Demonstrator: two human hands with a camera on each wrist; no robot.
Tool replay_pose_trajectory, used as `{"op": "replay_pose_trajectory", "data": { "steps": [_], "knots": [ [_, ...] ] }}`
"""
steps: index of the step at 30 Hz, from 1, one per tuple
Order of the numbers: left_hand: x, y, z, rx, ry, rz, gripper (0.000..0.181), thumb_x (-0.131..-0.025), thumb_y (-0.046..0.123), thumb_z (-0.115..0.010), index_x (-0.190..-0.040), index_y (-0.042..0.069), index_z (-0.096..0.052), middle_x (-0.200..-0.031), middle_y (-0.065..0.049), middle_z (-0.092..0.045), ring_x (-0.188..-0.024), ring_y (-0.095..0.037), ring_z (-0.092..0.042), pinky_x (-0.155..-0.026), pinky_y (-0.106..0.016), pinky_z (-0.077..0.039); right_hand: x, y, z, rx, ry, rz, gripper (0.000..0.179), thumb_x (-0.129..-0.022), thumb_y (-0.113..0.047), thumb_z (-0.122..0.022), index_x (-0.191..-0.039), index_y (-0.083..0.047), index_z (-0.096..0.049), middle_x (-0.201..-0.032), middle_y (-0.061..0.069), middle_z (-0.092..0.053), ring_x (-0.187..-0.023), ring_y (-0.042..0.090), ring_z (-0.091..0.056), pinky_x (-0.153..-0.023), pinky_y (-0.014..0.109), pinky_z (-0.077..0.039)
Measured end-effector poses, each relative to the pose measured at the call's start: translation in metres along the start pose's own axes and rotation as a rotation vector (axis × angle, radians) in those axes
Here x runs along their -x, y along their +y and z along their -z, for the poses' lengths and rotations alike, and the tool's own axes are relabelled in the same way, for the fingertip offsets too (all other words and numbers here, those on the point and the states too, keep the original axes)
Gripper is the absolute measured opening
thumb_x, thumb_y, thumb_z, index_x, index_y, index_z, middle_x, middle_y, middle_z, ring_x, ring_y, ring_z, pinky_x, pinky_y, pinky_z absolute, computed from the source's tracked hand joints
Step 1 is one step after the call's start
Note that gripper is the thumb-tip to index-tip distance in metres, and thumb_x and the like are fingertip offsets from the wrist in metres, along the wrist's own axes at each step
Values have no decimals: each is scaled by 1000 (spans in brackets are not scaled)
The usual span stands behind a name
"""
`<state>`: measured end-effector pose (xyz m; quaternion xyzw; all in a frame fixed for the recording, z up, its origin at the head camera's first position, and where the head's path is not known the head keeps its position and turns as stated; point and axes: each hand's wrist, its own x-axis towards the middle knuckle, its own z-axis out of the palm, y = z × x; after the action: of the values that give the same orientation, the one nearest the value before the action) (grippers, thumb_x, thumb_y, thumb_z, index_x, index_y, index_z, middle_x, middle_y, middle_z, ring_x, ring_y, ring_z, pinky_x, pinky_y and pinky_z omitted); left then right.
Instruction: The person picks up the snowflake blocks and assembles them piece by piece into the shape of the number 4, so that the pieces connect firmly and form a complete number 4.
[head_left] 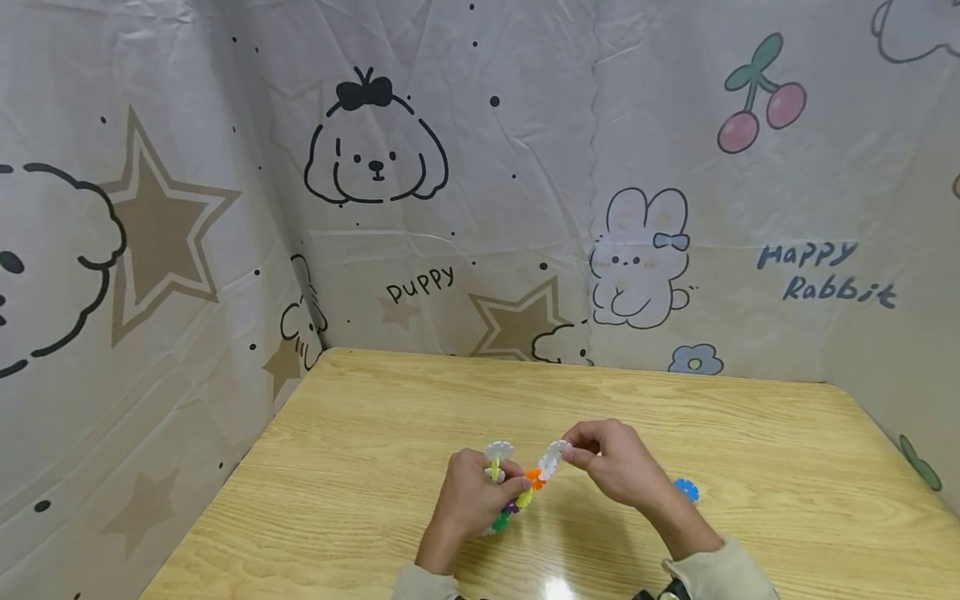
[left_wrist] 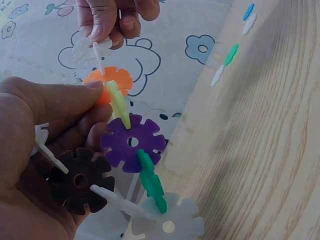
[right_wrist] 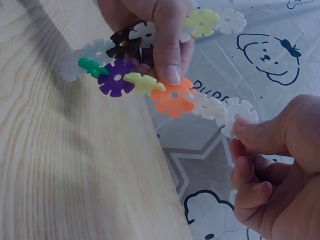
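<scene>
A chain of notched plastic flower discs stretches between both hands above the table. My left hand (head_left: 474, 493) pinches the orange disc (right_wrist: 174, 105) between thumb and fingers, while more of the chain curves back around that hand. From the orange disc run a yellow disc (left_wrist: 118, 102), a purple disc (left_wrist: 115, 145), a green disc (left_wrist: 151, 182) and a translucent white disc (left_wrist: 185, 215). A black disc (left_wrist: 67, 192) lies against the left palm. My right hand (head_left: 618, 467) pinches the white end disc (right_wrist: 242, 107), which joins another white disc (right_wrist: 205, 106) slotted to the orange one.
On the wooden table (head_left: 352, 433), a blue disc (head_left: 686, 490) lies beside the right forearm. The left wrist view shows a loose green disc (left_wrist: 232, 54) and white discs in line with it. Printed cloth (head_left: 510, 208) surrounds the table's back and sides.
</scene>
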<state>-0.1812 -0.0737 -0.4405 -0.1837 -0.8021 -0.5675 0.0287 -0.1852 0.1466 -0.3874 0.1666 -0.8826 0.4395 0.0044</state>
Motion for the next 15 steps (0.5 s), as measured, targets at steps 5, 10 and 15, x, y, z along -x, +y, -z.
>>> {"op": "replay_pose_trajectory", "data": {
  "steps": [5, 10, 15],
  "knots": [
    [0, 1, -2, 31, 6, -28, 10, -84, 3, -79, -75, 3, -76, -64, 3, -68, -49, -18, -64, -41, -16, -40, 1, 0, -3, 15, 36, 23, 10, -93, -7, -70, -84, -10, -73, -74, -6, -63, -69, 13, -52, -58, 28, -41],
    [0, 0, -3, 47, 27, -47, 9, -83, 3, -79, -74, 2, -76, -64, 2, -69, -52, -20, -66, -44, -19, -47, 1, -1, -4, 22, 52, 40, 9, -92, -7, -71, -84, -11, -73, -75, -6, -64, -69, 13, -52, -58, 28, -41],
    [0, 0, -3, 36, 33, -40, 8, -83, 3, -80, -75, 3, -76, -65, 3, -69, -54, -20, -67, -47, -21, -49, 1, -1, -2, 26, 26, 56, 8, -93, -7, -70, -86, -10, -73, -76, -6, -64, -67, 12, -51, -57, 28, -40]
  ]
}}
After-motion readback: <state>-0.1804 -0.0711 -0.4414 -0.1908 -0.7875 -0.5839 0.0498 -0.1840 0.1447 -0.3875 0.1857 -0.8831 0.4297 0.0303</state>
